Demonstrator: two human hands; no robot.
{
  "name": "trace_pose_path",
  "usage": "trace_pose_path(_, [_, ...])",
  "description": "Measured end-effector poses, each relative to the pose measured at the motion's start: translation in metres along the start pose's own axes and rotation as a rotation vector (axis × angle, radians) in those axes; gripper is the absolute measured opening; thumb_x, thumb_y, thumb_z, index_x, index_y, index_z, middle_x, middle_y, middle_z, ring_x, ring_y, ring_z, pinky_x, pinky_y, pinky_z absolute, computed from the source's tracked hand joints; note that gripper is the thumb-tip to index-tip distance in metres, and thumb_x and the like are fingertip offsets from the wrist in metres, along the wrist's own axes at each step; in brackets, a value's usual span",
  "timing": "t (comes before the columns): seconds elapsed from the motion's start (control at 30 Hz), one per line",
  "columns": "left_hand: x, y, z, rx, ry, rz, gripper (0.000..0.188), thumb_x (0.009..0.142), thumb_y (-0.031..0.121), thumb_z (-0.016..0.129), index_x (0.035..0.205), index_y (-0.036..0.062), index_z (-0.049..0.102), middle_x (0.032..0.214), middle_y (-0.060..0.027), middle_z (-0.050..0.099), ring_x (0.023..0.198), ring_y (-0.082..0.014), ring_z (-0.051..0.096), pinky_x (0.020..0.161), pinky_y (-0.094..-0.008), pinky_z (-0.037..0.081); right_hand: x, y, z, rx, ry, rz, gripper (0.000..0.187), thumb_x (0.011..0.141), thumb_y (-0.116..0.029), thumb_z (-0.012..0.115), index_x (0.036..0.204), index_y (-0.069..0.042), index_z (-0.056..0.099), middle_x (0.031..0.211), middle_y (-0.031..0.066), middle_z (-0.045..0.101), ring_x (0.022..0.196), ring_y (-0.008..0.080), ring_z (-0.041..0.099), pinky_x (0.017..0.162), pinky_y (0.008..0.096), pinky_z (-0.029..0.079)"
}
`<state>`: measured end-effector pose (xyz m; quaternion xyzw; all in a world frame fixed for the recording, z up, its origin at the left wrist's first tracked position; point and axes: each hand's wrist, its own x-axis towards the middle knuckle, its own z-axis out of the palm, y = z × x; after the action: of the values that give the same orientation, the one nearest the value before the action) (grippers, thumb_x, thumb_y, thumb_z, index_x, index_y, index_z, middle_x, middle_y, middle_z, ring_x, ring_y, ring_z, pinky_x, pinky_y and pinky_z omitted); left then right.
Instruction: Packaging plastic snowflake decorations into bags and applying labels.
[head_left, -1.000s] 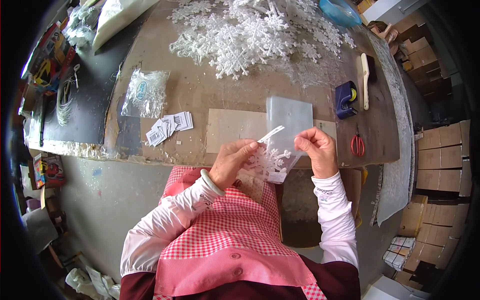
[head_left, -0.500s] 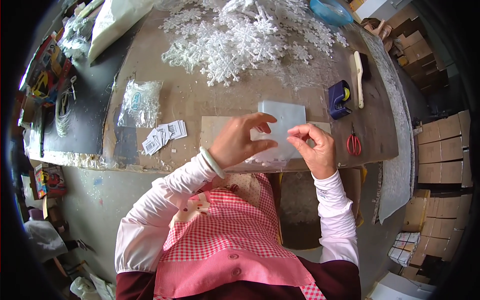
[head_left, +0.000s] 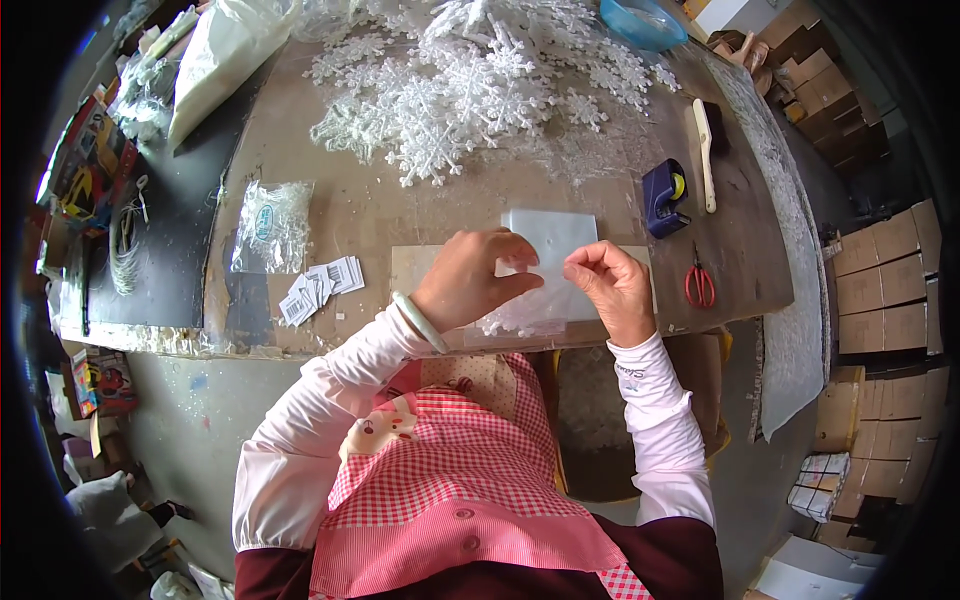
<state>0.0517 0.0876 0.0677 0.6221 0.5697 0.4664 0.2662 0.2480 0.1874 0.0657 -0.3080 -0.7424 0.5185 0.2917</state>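
My left hand hovers over the near edge of the table, fingers curled and the thumb apart from the forefinger, with nothing visible in the gap. Facing it, my right hand has thumb and fingertips pinched together; anything between them is too small or clear to make out. Beneath both hands lies a stack of clear plastic bags on a cardboard sheet. Farther off spreads a heap of white glittery snowflake ornaments.
Left of my hands are a bag of clear strands and several barcode cards. To the right lie a blue tape dispenser, red-handled scissors and a brush. A blue bowl stands far right; cartons are stacked beyond.
Both hands have shifted slightly, and the right thumb and fingertips have come closer together. The whole view has moved a little; the things on the table look the same.
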Motion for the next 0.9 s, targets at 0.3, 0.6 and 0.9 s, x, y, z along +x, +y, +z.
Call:
trace_pose_path(0.3, [0.016,-0.007,-0.001,-0.039,-0.096,-0.156,0.017,0.082,0.011,0.070,0.093,-0.0018,0.069,0.091,-0.0123,0.070,0.084,-0.0206,0.069,0.075,-0.0318,0.053,0.001,0.002,0.004,0.059,-0.033,-0.041,0.036,0.079,-0.003,0.074,0.111,-0.003,0.057,0.084,0.0022,0.068,0.078,0.0083,0.062,0.077,0.0248,0.049])
trace_pose_path(0.6, [0.031,-0.002,0.004,-0.082,-0.098,-0.066,0.013,0.081,0.011,0.070,0.088,-0.0003,0.071,0.084,-0.0100,0.070,0.078,-0.0147,0.066,0.071,-0.0301,0.052,0.004,-0.003,0.004,0.011,-0.048,-0.010,0.038,0.080,0.002,0.072,0.114,-0.001,0.054,0.085,0.0047,0.067,0.082,0.0091,0.062,0.077,0.0237,0.049])
trace_pose_path(0.9, [0.035,-0.041,-0.035,-0.454,-0.386,-0.296,0.062,0.082,0.034,0.077,0.128,-0.0010,0.055,0.119,-0.0116,0.060,0.107,-0.0182,0.058,0.092,-0.0313,0.048,0.000,0.004,-0.004,0.113,-0.070,0.059,0.038,0.082,0.003,0.070,0.116,-0.002,0.055,0.086,0.0024,0.065,0.079,0.0066,0.060,0.074,0.0206,0.048])
